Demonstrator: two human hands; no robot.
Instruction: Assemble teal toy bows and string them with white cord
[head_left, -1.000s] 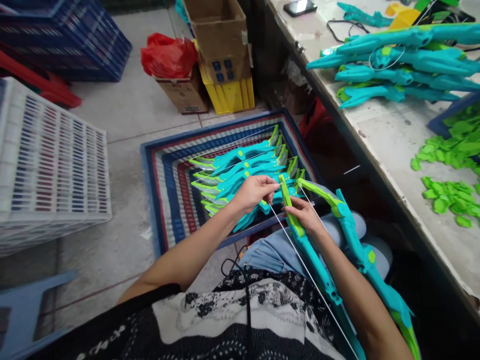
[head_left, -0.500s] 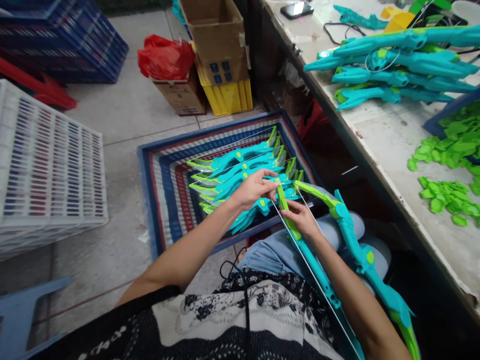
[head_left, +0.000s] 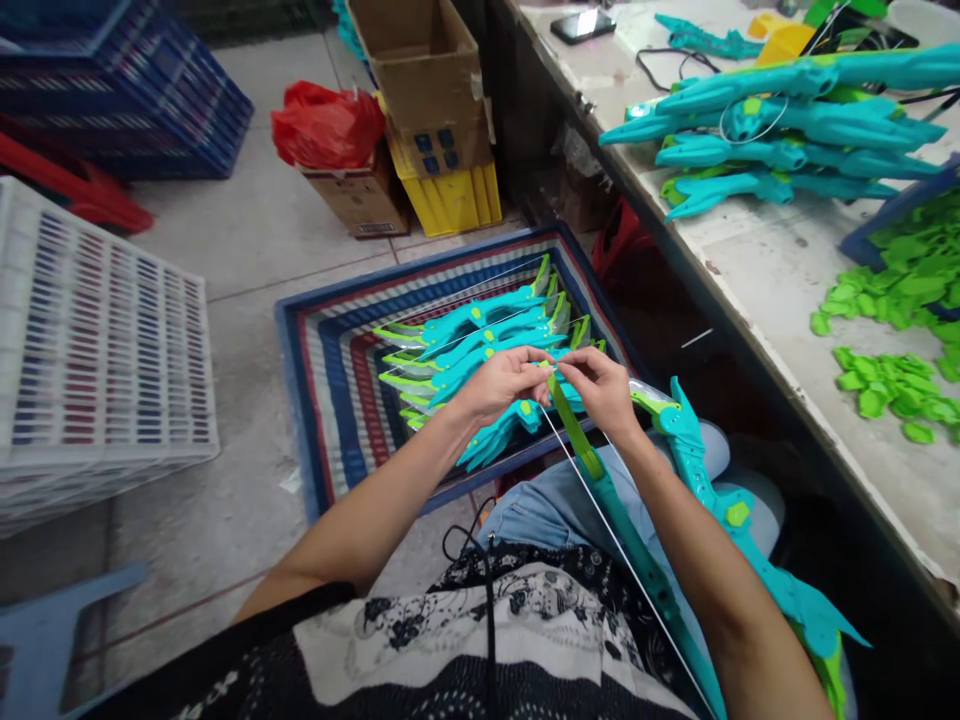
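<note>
Dim, fairly even indoor light greys the floor (head_left: 240, 240) and leaves the space under the table (head_left: 765, 275) near black. White glare sits on the phone (head_left: 583, 26). The edges stretch — the white crate (head_left: 112, 350) looks soft and smeared — and fine detail between the left hand (head_left: 506, 387) and right hand (head_left: 602, 392) is perhaps too blurred to read.

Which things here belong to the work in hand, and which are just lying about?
Likely the job:
- teal-green bow at left hand and right hand
- white string
- bows in striped basket
- stacked teal parts
- loose green pieces

Likely lying about:
- phone
- red bag
- white crate
</note>
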